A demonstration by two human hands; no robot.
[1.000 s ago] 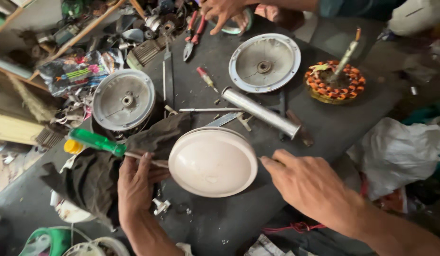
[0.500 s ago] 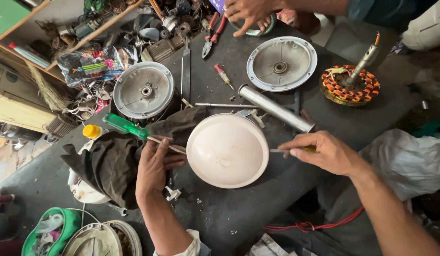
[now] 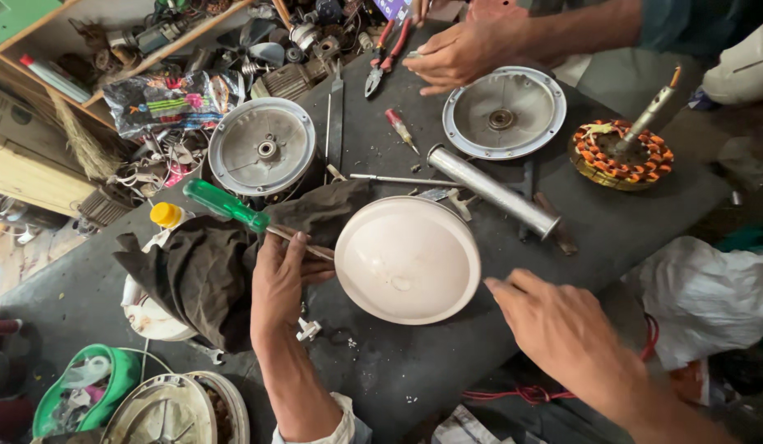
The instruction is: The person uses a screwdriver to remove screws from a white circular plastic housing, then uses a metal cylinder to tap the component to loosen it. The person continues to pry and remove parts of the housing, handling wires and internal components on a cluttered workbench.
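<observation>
Two hands (image 3: 284, 284) beside white dome (image 3: 408, 259)

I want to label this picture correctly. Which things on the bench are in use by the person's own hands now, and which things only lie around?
In use:
- left hand holding the green-handled screwdriver
- white round cover, screwdriver tip at its edge
- right hand, beside the cover

Lying about:
- dark rag
- metal tube
- two grey round plates
- copper-wound stator
- red-handled pliers

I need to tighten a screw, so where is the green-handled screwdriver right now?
In the head view, the green-handled screwdriver lies left of centre on the dark cloth, its shaft under the left hand, just left of the white dome cover.
</observation>
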